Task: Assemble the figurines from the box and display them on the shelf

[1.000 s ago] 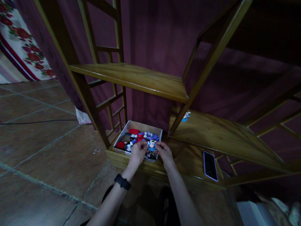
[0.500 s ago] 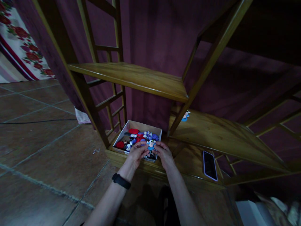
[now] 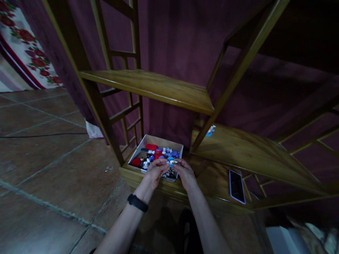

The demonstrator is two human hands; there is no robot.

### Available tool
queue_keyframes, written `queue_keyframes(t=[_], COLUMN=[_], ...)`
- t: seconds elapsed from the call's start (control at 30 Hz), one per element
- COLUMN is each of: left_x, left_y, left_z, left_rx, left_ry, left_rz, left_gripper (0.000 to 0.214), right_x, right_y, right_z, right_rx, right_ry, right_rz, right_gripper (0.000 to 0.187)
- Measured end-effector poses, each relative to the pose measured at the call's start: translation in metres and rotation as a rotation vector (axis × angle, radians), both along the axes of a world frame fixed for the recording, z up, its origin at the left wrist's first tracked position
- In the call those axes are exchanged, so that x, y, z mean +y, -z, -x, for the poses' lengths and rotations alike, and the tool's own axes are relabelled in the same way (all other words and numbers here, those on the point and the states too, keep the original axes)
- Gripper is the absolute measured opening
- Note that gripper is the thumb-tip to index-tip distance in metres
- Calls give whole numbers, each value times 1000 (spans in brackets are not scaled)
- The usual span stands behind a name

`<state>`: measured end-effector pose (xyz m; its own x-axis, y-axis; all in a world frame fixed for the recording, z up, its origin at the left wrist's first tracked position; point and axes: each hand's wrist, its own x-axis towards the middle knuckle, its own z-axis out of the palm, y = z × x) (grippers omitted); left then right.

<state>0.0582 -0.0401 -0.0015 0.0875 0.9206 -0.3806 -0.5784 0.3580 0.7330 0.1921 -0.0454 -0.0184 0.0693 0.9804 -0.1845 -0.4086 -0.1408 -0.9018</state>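
Between the fingertips of both my hands is a small blue and white figurine, held over the front right part of a cardboard box. My left hand pinches its left side and wears a black band at the wrist. Its right side is pinched by my right hand. The open box holds several figurines in red, purple, white and black. My fingers cover part of the box's front edge.
The box stands on the low board of a wooden shelf unit. A similar blue figurine is on the right shelf, partly behind a post. A phone lies at lower right. Tiled floor extends left.
The figurine in my hands has tipped, so it now looks flatter, seen more from its top. Both hands stay in nearly the same place over the box.
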Motion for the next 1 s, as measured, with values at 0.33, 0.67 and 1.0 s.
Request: queue_keyframes(t=[0.33, 0.67, 1.0], left_x=[0, 2, 1], left_y=[0, 4, 1], left_z=[0, 0, -2], left_rx=[-9, 8, -58], left_ry=[-6, -29, -26], left_rz=[-19, 49, 68], left_gripper=[24, 18, 12], right_x=[-3, -5, -9], right_y=[-14, -15, -20], right_z=[3, 4, 5], right_rx=[-89, -66, 5], right_ry=[23, 40, 34], right_rz=[-60, 17, -21], right_gripper=[23, 29, 27])
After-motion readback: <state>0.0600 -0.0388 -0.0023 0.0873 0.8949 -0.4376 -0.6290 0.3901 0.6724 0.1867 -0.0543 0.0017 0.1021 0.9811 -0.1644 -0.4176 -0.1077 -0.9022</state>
